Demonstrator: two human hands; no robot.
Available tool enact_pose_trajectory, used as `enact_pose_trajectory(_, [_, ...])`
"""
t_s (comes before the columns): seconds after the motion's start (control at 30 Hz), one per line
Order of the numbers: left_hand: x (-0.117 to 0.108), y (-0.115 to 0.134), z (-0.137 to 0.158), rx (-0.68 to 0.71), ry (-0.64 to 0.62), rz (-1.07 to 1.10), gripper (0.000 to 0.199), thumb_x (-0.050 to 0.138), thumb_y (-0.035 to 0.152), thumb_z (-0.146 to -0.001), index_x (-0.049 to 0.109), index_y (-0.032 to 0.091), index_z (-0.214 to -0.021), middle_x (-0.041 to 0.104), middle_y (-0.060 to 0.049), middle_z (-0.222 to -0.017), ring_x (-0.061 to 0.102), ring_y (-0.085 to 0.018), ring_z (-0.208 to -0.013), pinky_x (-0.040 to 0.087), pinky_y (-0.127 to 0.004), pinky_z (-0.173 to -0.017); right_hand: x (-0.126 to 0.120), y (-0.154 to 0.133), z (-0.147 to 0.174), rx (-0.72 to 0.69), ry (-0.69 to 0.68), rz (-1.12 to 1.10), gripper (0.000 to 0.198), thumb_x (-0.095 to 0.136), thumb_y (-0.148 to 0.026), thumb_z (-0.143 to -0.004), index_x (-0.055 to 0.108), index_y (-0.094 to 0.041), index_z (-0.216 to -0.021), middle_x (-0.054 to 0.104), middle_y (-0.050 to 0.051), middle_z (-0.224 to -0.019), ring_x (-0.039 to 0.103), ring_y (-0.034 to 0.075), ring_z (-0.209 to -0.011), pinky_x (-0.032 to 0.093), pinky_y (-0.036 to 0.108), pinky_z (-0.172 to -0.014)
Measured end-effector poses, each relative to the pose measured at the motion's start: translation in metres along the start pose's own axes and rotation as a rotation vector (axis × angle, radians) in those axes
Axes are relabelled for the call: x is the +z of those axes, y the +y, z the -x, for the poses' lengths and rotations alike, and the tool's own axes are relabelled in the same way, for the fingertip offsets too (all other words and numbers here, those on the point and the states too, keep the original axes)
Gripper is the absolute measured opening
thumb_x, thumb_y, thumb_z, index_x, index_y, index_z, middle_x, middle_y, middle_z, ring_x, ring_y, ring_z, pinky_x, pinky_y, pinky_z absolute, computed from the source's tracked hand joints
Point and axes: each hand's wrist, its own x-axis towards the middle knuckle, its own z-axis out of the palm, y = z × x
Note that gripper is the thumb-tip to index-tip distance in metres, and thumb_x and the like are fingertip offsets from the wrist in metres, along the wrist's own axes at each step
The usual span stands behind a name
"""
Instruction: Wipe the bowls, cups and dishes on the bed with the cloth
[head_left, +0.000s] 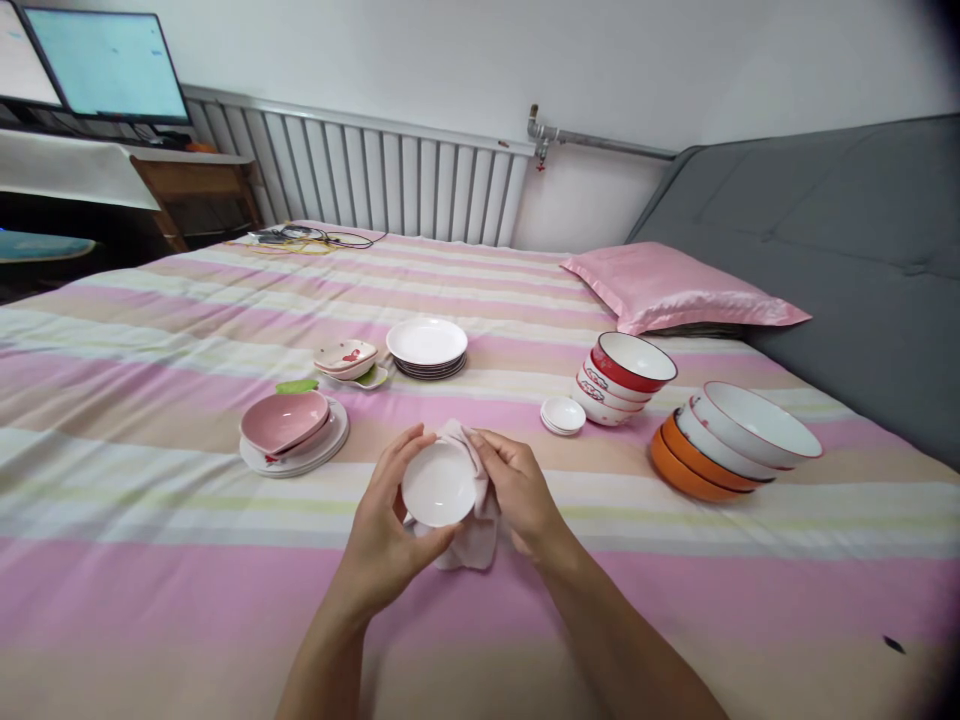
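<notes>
A small white bowl [439, 486] is held over the bed, its inside turned up toward me. My left hand [390, 525] grips it by the left and lower rim, thumb in front. At its right edge my right hand [519, 487] is closed on a pale pink cloth [474, 538], pressing it to the rim. Part of the cloth hangs below and behind the bowl. Two or so small white dishes [563, 414] lie stacked to the right, beyond my right hand.
Stacked on the striped bedsheet [187, 590] are pink bowls on plates [285, 422], patterned dishes [345, 356], white plates [427, 342], red-rimmed bowls [630, 370] and large orange and white bowls [739, 440]. Farther back are a pink pillow [679, 285] and cables [311, 238].
</notes>
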Motion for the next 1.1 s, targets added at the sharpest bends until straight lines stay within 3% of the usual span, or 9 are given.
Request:
enact_pose_trajectory(0.17, [0.000,-0.002,0.000,0.002,0.049,0.013,0.073,0.075,0.018,-0.061,0.045,0.023,-0.127,0.037,-0.012,-0.143,0.032,-0.029,-0.133,0.033,-0.041,-0.106,-0.008,0.000,-0.006,0.097,0.050,-0.171,0.030,0.054,-0.049,-0.080,0.060,-0.019,-0.080,0.060,0.000,-0.069,0.055,0.015,-0.066,0.044,0.024,-0.063])
enact_pose_trajectory(0.3, [0.000,-0.003,-0.001,-0.003,0.070,0.020,0.074,0.075,0.020,-0.060,0.045,0.023,-0.127,0.039,-0.012,-0.142,0.033,-0.030,-0.132,0.034,-0.041,-0.105,-0.013,-0.003,-0.007,0.258,-0.047,-0.335,0.038,0.051,-0.050,-0.080,0.063,-0.018,-0.098,0.067,0.004,-0.076,0.062,0.019,-0.074,0.048,0.026,-0.066])
enact_pose_trajectory(0.47, [-0.001,-0.004,0.000,0.007,0.095,-0.045,0.073,0.075,0.020,-0.061,0.045,0.023,-0.127,0.039,-0.012,-0.141,0.034,-0.028,-0.132,0.036,-0.039,-0.104,-0.021,-0.007,-0.007,0.388,-0.080,-0.400,0.041,0.048,-0.031,-0.077,0.052,-0.020,-0.116,0.066,0.000,-0.072,0.061,0.016,-0.066,0.046,0.025,-0.062])
enact_pose_trajectory(0.6, [0.000,-0.005,-0.002,0.010,0.120,-0.146,0.069,0.073,0.023,-0.063,0.045,0.023,-0.126,0.041,-0.011,-0.139,0.036,-0.028,-0.130,0.040,-0.039,-0.100,-0.023,-0.015,-0.003,0.341,-0.093,-0.226,0.039,0.053,-0.019,-0.069,0.053,-0.020,-0.108,0.066,0.000,-0.078,0.060,0.014,-0.068,0.042,0.021,-0.057])
enact_pose_trajectory(0.7, [0.002,-0.006,-0.003,0.048,0.135,-0.235,0.067,0.072,0.025,-0.064,0.045,0.023,-0.125,0.041,-0.012,-0.138,0.037,-0.029,-0.129,0.039,-0.041,-0.100,-0.020,-0.015,-0.001,0.310,-0.086,-0.153,0.041,0.060,-0.022,-0.069,0.046,-0.023,-0.107,0.067,0.000,-0.082,0.061,0.013,-0.066,0.042,0.020,-0.056])
enact_pose_trajectory(0.83, [0.004,-0.006,-0.002,0.089,0.122,-0.278,0.066,0.070,0.023,-0.065,0.044,0.024,-0.126,0.041,-0.013,-0.138,0.036,-0.030,-0.130,0.038,-0.044,-0.100,-0.018,-0.004,-0.002,0.168,-0.052,-0.106,0.041,0.066,-0.030,-0.070,0.038,-0.025,-0.100,0.063,0.004,-0.105,0.064,0.015,-0.080,0.048,0.026,-0.066])
enact_pose_trajectory(0.9, [0.005,-0.005,-0.002,0.097,0.126,-0.295,0.066,0.070,0.021,-0.065,0.043,0.024,-0.126,0.041,-0.012,-0.138,0.036,-0.029,-0.130,0.039,-0.043,-0.100,-0.017,0.001,-0.003,0.052,-0.014,0.050,0.035,0.066,-0.032,-0.071,0.040,-0.025,-0.094,0.059,0.005,-0.111,0.063,0.017,-0.088,0.048,0.030,-0.073])
enact_pose_trajectory(1.03, [0.006,-0.002,-0.003,0.131,0.152,-0.361,0.064,0.068,0.020,-0.067,0.043,0.023,-0.126,0.041,-0.012,-0.137,0.037,-0.029,-0.128,0.039,-0.042,-0.099,-0.014,0.002,-0.002,-0.164,0.062,0.514,0.015,0.062,-0.028,-0.072,0.050,-0.021,-0.078,0.061,0.004,-0.096,0.057,0.020,-0.094,0.045,0.034,-0.081])
enact_pose_trajectory(1.1, [0.008,0.000,-0.003,0.163,0.174,-0.411,0.063,0.067,0.020,-0.068,0.043,0.022,-0.126,0.042,-0.012,-0.136,0.038,-0.028,-0.128,0.039,-0.042,-0.099,-0.011,-0.001,0.000,-0.192,0.042,0.603,0.014,0.064,-0.025,-0.069,0.054,-0.021,-0.079,0.063,0.003,-0.090,0.058,0.020,-0.090,0.044,0.035,-0.082])
